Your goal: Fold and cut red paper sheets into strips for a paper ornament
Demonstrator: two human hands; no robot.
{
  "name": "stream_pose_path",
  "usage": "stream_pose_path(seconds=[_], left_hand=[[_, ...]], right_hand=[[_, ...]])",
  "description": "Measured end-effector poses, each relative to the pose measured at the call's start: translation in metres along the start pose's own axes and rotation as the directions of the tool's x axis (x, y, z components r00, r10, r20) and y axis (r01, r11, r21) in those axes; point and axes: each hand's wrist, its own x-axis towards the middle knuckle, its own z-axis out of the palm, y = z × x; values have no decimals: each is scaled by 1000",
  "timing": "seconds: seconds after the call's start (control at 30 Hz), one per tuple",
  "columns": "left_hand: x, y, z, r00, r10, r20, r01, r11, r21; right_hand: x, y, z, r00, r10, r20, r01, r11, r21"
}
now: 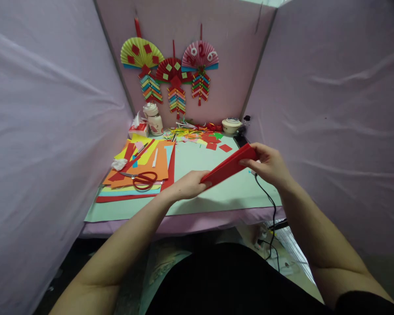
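A folded strip of red paper (229, 167) is held up over the pale green table mat (197, 153), slanting up to the right. My left hand (193, 184) grips its lower left end, with the thumb on the near face. At its upper right end my right hand (264, 164) pinches it between thumb and fingers. The layers look slightly apart along the top edge. Red-handled scissors (144, 180) lie on a pile of orange, yellow, blue and red sheets (160, 164) left of my hands.
Paper scraps (190, 134) lie along the back, near a bottle (154, 120), a tissue box (138, 127) and a lidded bowl (231, 125). Paper fans (174, 72) hang on the back wall. A black cable (273, 210) runs over the right front edge.
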Motion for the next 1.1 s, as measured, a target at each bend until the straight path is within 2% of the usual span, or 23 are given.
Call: stream_pose_path(seconds=[0.03, 0.1, 0.2, 0.33, 0.47, 0.53, 0.6, 0.7, 0.83, 1.0, 1.1], left_hand=[[-5, 4, 1, 998, -13, 63, 23, 986, -162], [-17, 8, 10, 980, -52, 193, 137, 879, -456], [-36, 2, 35, 959, -101, 265, 263, 667, -697], [-58, -15, 70, 942, -150, 298, 334, 464, -820], [-72, -25, 91, 919, -194, 343, 384, 243, -891], [-76, -26, 96, 915, -212, 343, 378, 159, -912], [-78, -27, 98, 919, -224, 325, 354, 99, -930], [-80, -26, 99, 923, -228, 311, 333, 66, -941], [-81, -28, 102, 934, -213, 288, 311, 88, -946], [-85, -31, 108, 952, -189, 240, 272, 170, -947], [-85, -26, 105, 954, -193, 227, 276, 283, -919]], right_hand=[[2, -10, -2, 999, 47, 20, -47, 999, 24], [4, -22, -1, 988, 131, 80, -136, 989, 62], [3, -22, 10, 957, 196, 216, -219, 971, 92], [-1, -6, 28, 893, 226, 389, -281, 956, 89], [-4, 4, 38, 792, 280, 543, -436, 882, 180], [-6, 6, 41, 781, 291, 553, -479, 847, 230], [-8, 7, 45, 801, 297, 520, -493, 820, 291], [-15, 6, 54, 825, 338, 453, -529, 744, 408], [-23, -1, 67, 851, 399, 343, -524, 690, 499], [-29, -15, 69, 876, 403, 265, -482, 728, 488], [-32, -21, 65, 877, 398, 270, -481, 740, 470]])
